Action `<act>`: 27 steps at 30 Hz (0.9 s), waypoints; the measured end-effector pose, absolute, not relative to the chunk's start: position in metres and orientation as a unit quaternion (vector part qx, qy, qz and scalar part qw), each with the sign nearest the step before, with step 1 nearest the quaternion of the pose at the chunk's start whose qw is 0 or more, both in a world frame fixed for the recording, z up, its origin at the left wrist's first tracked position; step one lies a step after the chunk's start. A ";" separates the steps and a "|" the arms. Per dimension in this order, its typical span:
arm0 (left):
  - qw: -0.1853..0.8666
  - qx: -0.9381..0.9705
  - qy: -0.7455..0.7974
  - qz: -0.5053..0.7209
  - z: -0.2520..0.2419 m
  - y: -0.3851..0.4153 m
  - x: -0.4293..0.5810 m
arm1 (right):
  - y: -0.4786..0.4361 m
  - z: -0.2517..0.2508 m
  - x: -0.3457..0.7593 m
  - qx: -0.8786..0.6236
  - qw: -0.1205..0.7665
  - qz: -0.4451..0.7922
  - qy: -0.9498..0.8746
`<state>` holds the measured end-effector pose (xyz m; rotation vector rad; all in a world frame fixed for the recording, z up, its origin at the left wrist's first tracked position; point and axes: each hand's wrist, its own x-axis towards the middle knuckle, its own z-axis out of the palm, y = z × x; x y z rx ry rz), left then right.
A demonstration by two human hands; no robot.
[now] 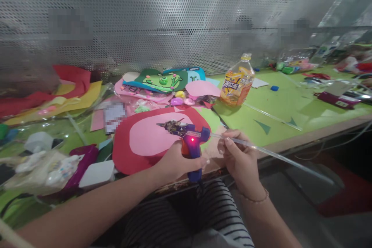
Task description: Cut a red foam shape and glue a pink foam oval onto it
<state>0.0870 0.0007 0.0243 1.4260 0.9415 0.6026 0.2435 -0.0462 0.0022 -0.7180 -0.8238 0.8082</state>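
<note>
Left hand (174,162) grips glue gun (188,139) (light on); right hand (236,153) pinches glue stick (261,150).

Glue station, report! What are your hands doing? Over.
Left hand grips purple glue gun, red light on. Right hand pinches clear glue stick at its back. Nozzle over red-and-pink cutout; nothing between.

Single head view, facing forward-down, close above table (279,116) edge.
</note>
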 end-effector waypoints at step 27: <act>0.606 0.660 0.396 0.198 0.021 -0.002 0.081 | -0.051 0.004 0.243 -0.379 0.768 0.365 -0.366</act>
